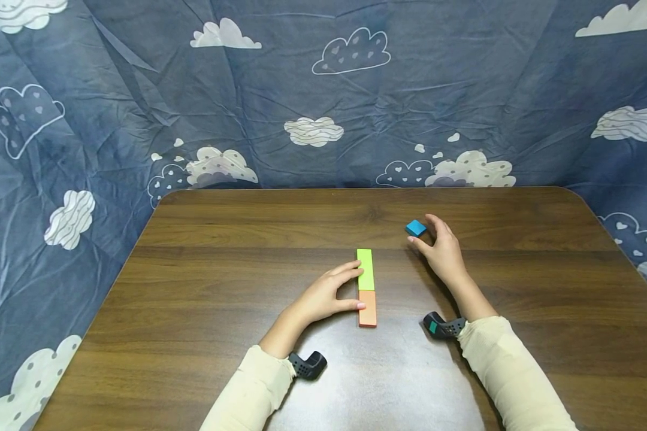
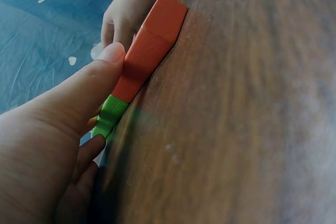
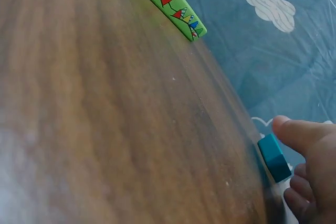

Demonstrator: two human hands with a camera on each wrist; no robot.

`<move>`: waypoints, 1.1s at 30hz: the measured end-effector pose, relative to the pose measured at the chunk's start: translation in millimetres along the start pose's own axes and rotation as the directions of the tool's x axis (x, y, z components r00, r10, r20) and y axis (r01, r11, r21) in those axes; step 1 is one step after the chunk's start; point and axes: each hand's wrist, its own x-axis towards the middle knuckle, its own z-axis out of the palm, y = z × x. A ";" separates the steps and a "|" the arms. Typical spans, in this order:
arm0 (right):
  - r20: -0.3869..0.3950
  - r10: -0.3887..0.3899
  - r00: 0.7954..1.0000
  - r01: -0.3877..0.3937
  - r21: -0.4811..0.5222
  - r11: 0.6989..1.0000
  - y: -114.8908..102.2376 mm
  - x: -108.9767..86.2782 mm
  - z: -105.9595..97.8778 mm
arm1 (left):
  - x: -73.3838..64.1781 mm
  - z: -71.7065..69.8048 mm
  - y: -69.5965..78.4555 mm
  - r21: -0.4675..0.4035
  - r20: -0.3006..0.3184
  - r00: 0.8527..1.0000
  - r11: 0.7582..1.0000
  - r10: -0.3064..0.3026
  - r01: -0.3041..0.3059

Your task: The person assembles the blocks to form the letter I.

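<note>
Two wooden blocks lie end to end on the table, a light green block (image 1: 365,270) at the far end and an orange block (image 1: 367,311) at the near end. My left hand (image 1: 323,294) touches them from the left, with its thumb at the orange block and fingertips at the green one. In the right wrist view, the green block (image 3: 170,2) shows a printed row of colourful flags. A small blue block (image 1: 416,228) lies farther back. Around it, thumb and fingers of my right hand (image 1: 445,252) are spread apart, the thumb near its close side.
The brown wooden table (image 1: 237,233) ends at the back against a blue cloth (image 1: 280,90) with white clouds. Each wrist wears a black band, the left band (image 1: 308,365) and the right band (image 1: 442,326), just above the table.
</note>
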 end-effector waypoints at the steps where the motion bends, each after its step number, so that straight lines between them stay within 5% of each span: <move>1: 0.007 0.002 1.000 -0.002 -0.003 1.000 0.6 0.6 0.5 | 0.0 0.0 -0.3 -0.002 0.000 1.000 1.000 -0.001 0.001; 20: 0.035 0.046 0.998 -0.042 -0.123 0.992 1.3 4.1 3.5 | -0.1 -0.3 -0.5 0.000 0.006 1.000 1.000 -0.007 0.007; 33: -0.003 0.058 0.998 -0.059 -0.058 0.997 -5.6 4.4 4.3 | -0.4 0.0 -1.2 -0.008 0.005 1.000 1.000 -0.008 0.008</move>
